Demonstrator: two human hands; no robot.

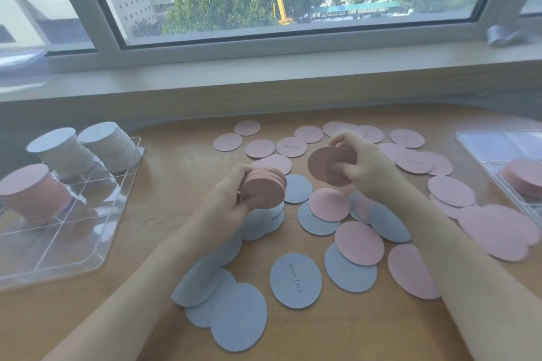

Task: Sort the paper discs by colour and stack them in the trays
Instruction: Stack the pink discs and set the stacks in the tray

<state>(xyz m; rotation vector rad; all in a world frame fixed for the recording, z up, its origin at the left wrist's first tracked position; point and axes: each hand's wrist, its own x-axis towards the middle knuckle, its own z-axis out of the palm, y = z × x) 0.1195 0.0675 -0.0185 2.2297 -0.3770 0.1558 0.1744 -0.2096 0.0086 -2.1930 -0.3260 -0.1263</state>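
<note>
My left hand (231,193) grips a thick stack of pink discs (265,187) above the middle of the table. My right hand (362,164) pinches a few pink discs (325,165), held on edge just right of the stack. Loose pink discs (359,243) and grey-blue discs (295,280) lie scattered over the wooden table (164,184), pink mostly at the back and right, grey-blue in front. The clear tray on the left (88,255) holds a pink stack (32,193) and two white stacks (63,152). Another clear tray (481,143) at the right edge holds a pink stack (523,177).
A window sill (264,67) runs behind the table, with a window above it. A crumpled silver thing (503,34) lies on the sill at the right. The left tray has several compartments with nothing in them at its front.
</note>
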